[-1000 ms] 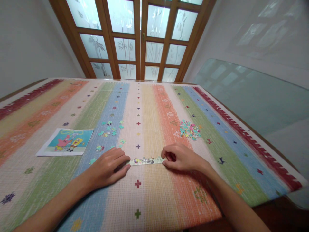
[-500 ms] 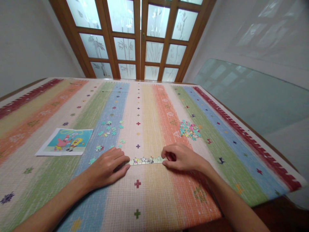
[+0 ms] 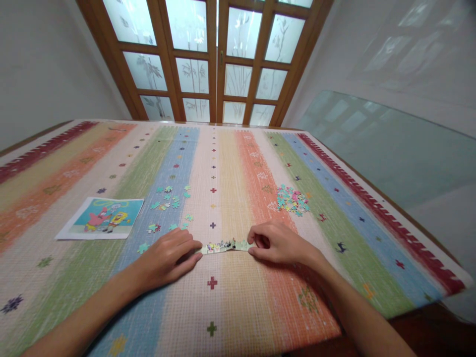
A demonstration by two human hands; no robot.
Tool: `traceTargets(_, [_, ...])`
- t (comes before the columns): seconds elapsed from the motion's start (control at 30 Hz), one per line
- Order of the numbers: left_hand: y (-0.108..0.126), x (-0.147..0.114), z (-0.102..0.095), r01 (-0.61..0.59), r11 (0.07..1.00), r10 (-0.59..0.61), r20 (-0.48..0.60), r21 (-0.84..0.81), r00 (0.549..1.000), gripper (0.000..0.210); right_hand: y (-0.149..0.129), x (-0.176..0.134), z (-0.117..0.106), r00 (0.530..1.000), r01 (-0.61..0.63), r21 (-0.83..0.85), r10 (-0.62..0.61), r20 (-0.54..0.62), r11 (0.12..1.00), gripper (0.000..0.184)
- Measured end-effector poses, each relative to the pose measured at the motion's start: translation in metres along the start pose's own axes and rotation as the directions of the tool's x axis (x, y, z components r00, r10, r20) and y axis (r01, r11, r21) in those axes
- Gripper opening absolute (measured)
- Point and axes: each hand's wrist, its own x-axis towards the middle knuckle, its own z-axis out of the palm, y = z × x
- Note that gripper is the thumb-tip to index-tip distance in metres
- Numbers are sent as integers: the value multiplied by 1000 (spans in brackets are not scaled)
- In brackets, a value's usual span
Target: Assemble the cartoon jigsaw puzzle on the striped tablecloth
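A narrow strip of joined jigsaw puzzle pieces [image 3: 219, 247] spans the space between my two hands, low over the striped tablecloth. The thumb and fingers of my left hand [image 3: 174, 254] pinch its left end. At the other end, my right hand [image 3: 277, 243] grips it between thumb and curled forefinger. The strip bends up near its middle, where a dark gap shows beneath the right half. My fingertips hide both ends. Just beyond my left hand lie several loose turquoise puzzle pieces [image 3: 143, 247].
A printed cartoon picture [image 3: 102, 218] lies at the left. More loose puzzle pieces [image 3: 167, 198] are scattered behind my left hand, and a heap of puzzle pieces [image 3: 292, 200] sits beyond my right. The striped tablecloth [image 3: 238, 302] covers the table. Wooden glass doors [image 3: 216, 74] stand behind.
The strip lay straight and flat before; now it buckles upward near the middle. My hands have come very slightly closer together, still pinching its ends.
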Motion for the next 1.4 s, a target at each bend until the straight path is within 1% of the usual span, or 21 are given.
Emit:
traceTargets(0.33, [1, 2, -1, -5, 1000, 6, -17, 15, 1000, 11, 3, -1, 0, 999, 39, 3, -39, -18, 999, 5])
traceTargets(0.53, [1, 1, -1, -15, 999, 16, -9, 40, 1000, 11, 5, -2, -2, 997, 73, -13, -74, -28, 997, 5])
traceTargets(0.67, [0, 0, 0, -10, 999, 10, 5, 42, 1000, 12, 3, -2, -2, 994, 85, -32, -88, -68, 996, 5])
traceTargets(0.77, [0, 0, 0, -13, 999, 13, -5, 48, 1000, 13, 0, -1, 0, 983, 146, -19, -147, -106, 989, 11])
traceTargets(0.9, [2, 1, -2, -17, 998, 19, -31, 62, 999, 14, -7, 1, 9, 956, 253, -12, -252, -153, 967, 20])
traceTargets(1.0, [9, 5, -2, -8, 998, 12, -65, 61, 998, 16, -10, 2, 18, 934, 309, -48, -313, -176, 950, 22])
traceTargets(1.07, [16, 9, -1, -21, 999, 24, -80, 40, 996, 20, -11, 2, 22, 928, 328, -76, -336, -162, 942, 22])
traceTargets(1.13, [25, 13, 1, -55, 998, 56, -69, 18, 996, 23, -10, 3, 25, 927, 338, -96, -349, -137, 936, 23])
traceTargets(1.23, [34, 16, 7, -97, 995, 97, -21, 8, 995, 26, -8, 3, 26, 927, 344, -114, -356, -116, 932, 23])
traceTargets(1.4, [37, 14, 15, -112, 993, 110, 39, 45, 993, 35, -6, 4, 26, 924, 350, -138, -365, -109, 927, 24])
